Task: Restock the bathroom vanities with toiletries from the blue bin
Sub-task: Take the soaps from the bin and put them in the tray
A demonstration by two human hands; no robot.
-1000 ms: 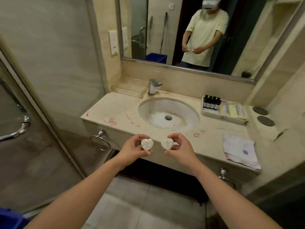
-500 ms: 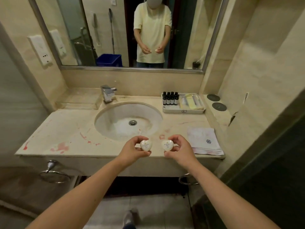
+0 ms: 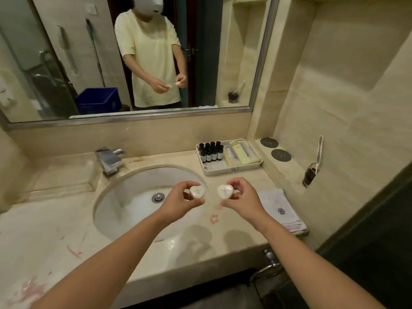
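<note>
**Two heart-shaped white soaps held above the counter.** The left soap (image 3: 197, 192) is sitting in the left grip (image 3: 178, 201), pinched between the thumb below and the curled fingers above. The right soap (image 3: 225, 192) is being pinched the same way by the right grip (image 3: 243, 198). Both printed faces are pointing toward the camera, though the print is too small to read. The soaps are hanging side by side, near each other but apart, over the right rim of the sink (image 3: 124, 197).

Behind them a tray (image 3: 231, 171) is standing on the counter (image 3: 44, 219) against the back wall. It is carrying dark bottles (image 3: 210, 151) on its left and pale packets (image 3: 242, 153) on its right. A folded towel (image 3: 278, 208) is lying just right of the right grip, at the counter's front edge. The faucet (image 3: 109, 160) is standing behind the sink on the left. A red mark (image 3: 214, 219) is showing on the counter below the right soap. The mirror (image 3: 234, 52) is reflecting the person holding both soaps, with the blue bin (image 3: 98, 100) on the floor behind.

Compared with half a second ago, both grips are holding their soaps as before, at the same spacing. The camera is now standing closer. The grips, then above the counter's front edge, are now reaching over the basin's right side, nearer the tray. The floor below the counter is no longer showing.
</note>
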